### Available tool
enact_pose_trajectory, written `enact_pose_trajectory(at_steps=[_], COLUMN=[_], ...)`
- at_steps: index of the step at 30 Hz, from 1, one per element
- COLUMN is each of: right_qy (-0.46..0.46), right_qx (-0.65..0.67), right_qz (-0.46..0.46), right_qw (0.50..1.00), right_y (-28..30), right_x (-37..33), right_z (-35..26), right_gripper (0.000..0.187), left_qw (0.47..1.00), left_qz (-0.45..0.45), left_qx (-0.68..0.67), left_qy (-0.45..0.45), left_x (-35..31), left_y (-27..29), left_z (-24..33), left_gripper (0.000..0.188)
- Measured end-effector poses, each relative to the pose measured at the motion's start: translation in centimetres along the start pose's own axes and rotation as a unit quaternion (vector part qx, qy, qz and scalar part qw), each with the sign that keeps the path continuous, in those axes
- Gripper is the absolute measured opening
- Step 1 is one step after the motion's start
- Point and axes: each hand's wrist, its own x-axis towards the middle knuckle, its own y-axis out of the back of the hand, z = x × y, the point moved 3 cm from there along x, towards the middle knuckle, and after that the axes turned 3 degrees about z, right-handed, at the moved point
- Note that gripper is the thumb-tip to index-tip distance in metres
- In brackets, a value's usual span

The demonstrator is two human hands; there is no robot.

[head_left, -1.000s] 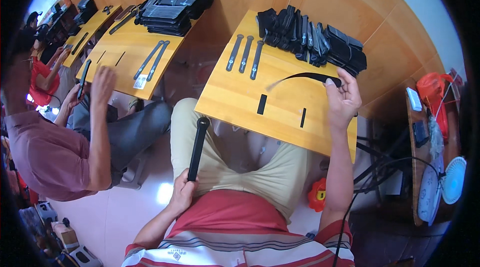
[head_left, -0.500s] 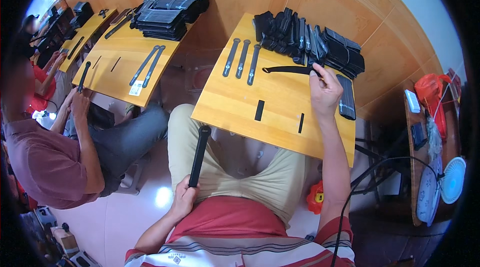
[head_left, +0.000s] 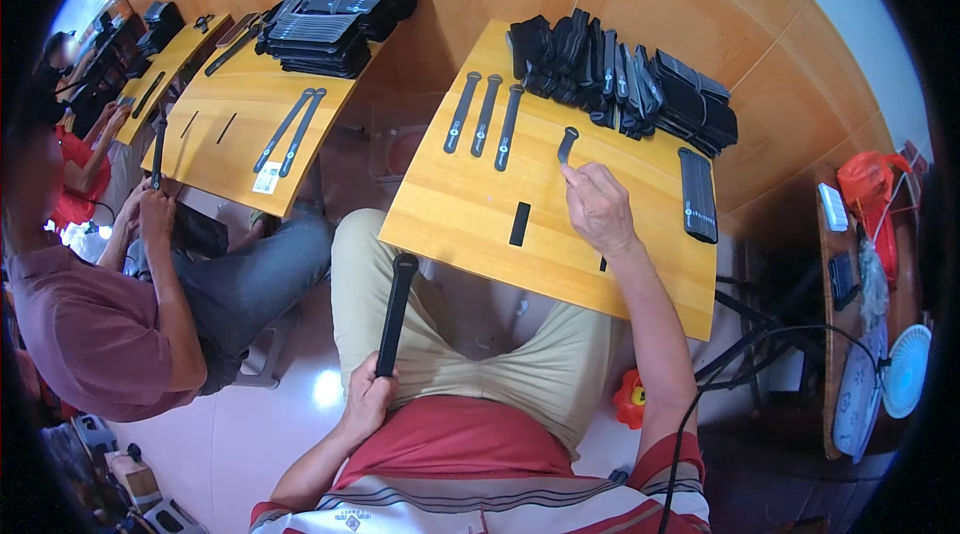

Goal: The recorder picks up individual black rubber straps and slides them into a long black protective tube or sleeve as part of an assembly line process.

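My left hand point(head_left: 372, 400), low over my lap, is closed around the lower end of a black strap point(head_left: 396, 314), whose wider looped end points up past the table edge. Above the yellow table my right hand point(head_left: 602, 209) pinches another strap point(head_left: 568, 145); its end sticks up from the fingers and the rest is hidden by the hand. Left of it, three dark straps lie side by side, the closest being a grey-black strap point(head_left: 509, 129). Nearer me a short black rectangle point(head_left: 520, 224) marks the tabletop; whether it is a slot or a piece cannot be told.
Heaped black straps point(head_left: 580, 64) line the table's point(head_left: 440, 196) far side, beside a banded bundle point(head_left: 692, 99). A flat strap stack point(head_left: 699, 196) lies at the right edge. Leftward, a co-worker point(head_left: 100, 324) sits at another table point(head_left: 225, 154). A black cable point(head_left: 770, 332) and small fan point(head_left: 908, 366) are at right.
My right hand has moved left and toward me, away from the heap, carrying the strap. The strap's free end now points up instead of left. My left hand stays almost still.
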Motion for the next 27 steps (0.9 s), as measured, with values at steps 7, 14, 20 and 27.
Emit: enact_pose_trajectory(at_steps=[7, 14, 20, 27], right_qy=[-0.01, -0.033, -0.075, -0.118], right_qx=[-0.006, -0.035, 0.007, 0.031], right_qz=[-0.108, -0.202, -0.225, -0.166], right_qw=[0.994, 0.978, 0.971, 0.979], right_y=[-1.8, -2.5, -1.4, -1.6], right_x=[-1.0, -1.1, 0.0, -0.3], right_z=[0.1, 0.1, 0.1, 1.8], right_gripper=[0.024, 0.026, 0.029, 0.03], left_qw=[1.0, 1.0, 1.0, 1.0], left_qz=[0.001, 0.014, 0.012, 0.009], left_qx=[0.017, 0.019, 0.002, 0.011], left_qy=[-0.006, 0.012, 0.019, 0.014], left_x=[0.5, 0.8, 1.0, 1.2], left_y=[-0.1, -0.2, -0.4, -0.6], left_z=[-0.5, -0.6, -0.5, -0.5], left_gripper=[0.009, 0.009, 0.009, 0.008])
